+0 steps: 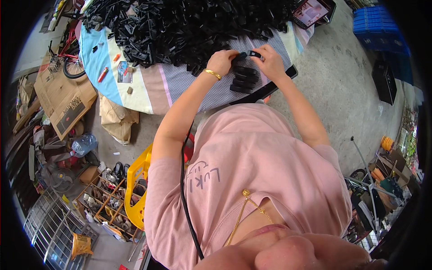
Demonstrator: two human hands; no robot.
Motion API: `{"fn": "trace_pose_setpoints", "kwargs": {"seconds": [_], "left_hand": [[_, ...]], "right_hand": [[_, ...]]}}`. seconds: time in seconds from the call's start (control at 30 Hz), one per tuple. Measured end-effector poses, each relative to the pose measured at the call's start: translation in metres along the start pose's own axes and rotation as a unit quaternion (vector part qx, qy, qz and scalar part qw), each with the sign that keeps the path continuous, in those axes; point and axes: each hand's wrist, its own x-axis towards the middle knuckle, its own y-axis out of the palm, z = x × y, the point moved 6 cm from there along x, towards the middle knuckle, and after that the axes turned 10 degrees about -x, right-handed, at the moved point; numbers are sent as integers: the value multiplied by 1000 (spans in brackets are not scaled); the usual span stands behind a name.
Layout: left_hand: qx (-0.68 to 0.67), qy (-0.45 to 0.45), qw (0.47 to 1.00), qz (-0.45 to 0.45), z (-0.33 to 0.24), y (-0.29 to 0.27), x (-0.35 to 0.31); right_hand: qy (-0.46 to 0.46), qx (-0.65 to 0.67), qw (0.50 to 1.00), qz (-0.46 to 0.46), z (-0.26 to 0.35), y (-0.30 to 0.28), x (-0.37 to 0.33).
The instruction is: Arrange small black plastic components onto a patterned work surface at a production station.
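My left hand [220, 63], with a gold bangle at its wrist, pinches a small dark plastic piece [241, 56] between thumb and fingers. Close beside it, my right hand [270, 62] pinches another small black plastic piece [255, 54] that bears a pale mark. The two pieces are end to end; whether they touch I cannot tell. Just below the hands, several similar black pieces lie side by side in a short row [243, 83] on the cloth. A large heap of loose black plastic pieces [180, 31] spreads beyond my hands. Their exact kind is too small to make out.
The striped cloth [159, 85] covers a round table. On its left lie a red lighter [103, 74] and a card [124, 72]. A phone [310, 12] stands at the far right. A yellow plastic chair [135, 189] and cardboard [63, 94] are at left, blue crates [378, 29] at right.
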Motion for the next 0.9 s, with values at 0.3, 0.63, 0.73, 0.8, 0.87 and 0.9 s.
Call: {"fn": "trace_pose_setpoints", "kwargs": {"seconds": [0.3,0.63,0.73,0.8,0.87,0.9], "left_hand": [[90,44,991,-90,-44,-11,-8],[97,71,991,-56,-30,-12,-27],[87,101,990,-42,-29,-9,-24],[83,108,990,-36,-26,-9,-20],[80,117,989,-30,-26,-9,-20],[74,96,992,-25,-26,-10,-21]], "right_hand": [[-67,0,998,22,4,13,1],[-145,-57,983,96,7,13,7],[-193,-55,972,122,12,20,13],[-194,-54,970,134,21,29,15],[-196,-55,969,143,23,36,14],[-177,-18,974,138,20,36,15]]}}
